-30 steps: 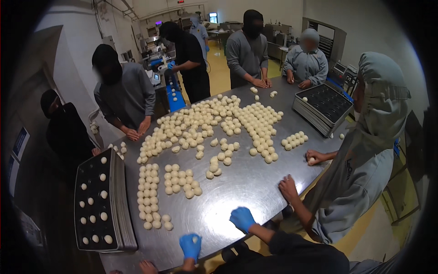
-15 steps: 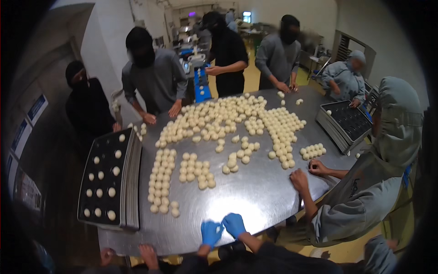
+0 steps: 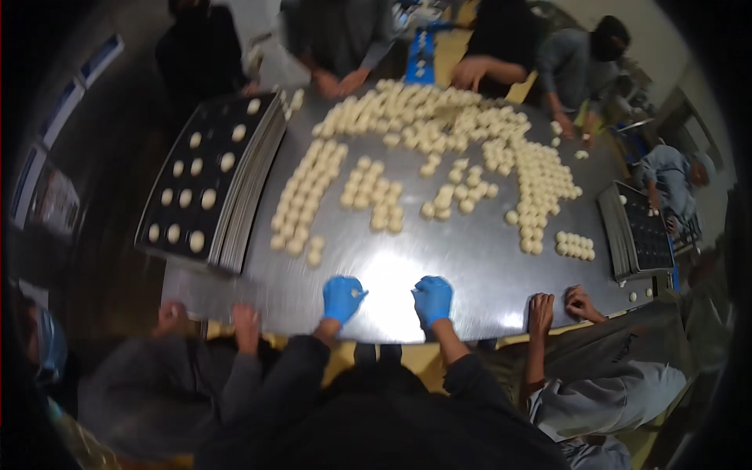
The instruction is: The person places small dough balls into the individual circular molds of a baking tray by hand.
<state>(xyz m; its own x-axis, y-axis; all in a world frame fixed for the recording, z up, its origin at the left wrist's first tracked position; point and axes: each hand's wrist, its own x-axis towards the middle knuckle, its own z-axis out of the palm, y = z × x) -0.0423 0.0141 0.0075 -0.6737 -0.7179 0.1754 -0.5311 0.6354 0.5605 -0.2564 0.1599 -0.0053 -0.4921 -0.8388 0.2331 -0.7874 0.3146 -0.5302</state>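
Note:
My left hand (image 3: pixel 343 300), in a blue glove, is curled closed above the near edge of the steel table (image 3: pixel 313 274). A small pale spot shows between its thumb and fingers; I cannot tell whether it is dough or glare. To its right, my right hand (image 3: pixel 432 301), also blue-gloved, is closed with its fingers curled under, and whatever they hold is hidden. Several pale dough balls (image 3: pixel 315 252) lie beyond my left hand, at the end of a block of neat rows (image 3: pixel 305 196). A large heap of dough balls (image 3: pixel 423 110) covers the far side.
A stack of black-topped trays (image 3: pixel 180 215) with spaced dough balls stands at the left; another tray stack (image 3: pixel 627 235) is at the right. Co-workers' hands rest on the near edge beside me, left (image 3: pixel 246 325) and right (image 3: pixel 540 312). Other people stand across the table.
My hands were close together and have moved apart, left and right. The view has tipped down and turned, so the table sits higher. A person's arm across the table now reaches over the heap.

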